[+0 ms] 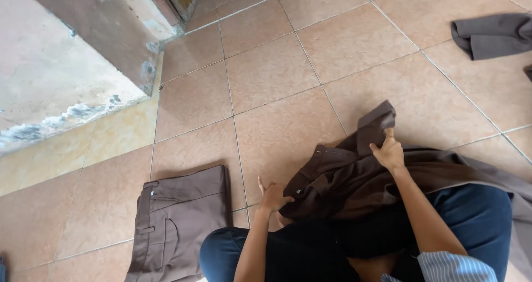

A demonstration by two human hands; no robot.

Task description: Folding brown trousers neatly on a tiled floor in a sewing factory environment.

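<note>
A dark brown garment lies bunched across my lap and onto the tiled floor in front of me. My right hand grips its upper fold, which sticks up near the middle of the view. My left hand rests at the garment's left edge, fingers spread, touching the cloth near the waistband; whether it grips is unclear. A folded pair of brown trousers lies flat on the floor to my left, apart from both hands.
A grey garment lies crumpled at the far right. A worn concrete wall and step fill the upper left, with a doorway beyond. My knees in blue trousers take up the bottom.
</note>
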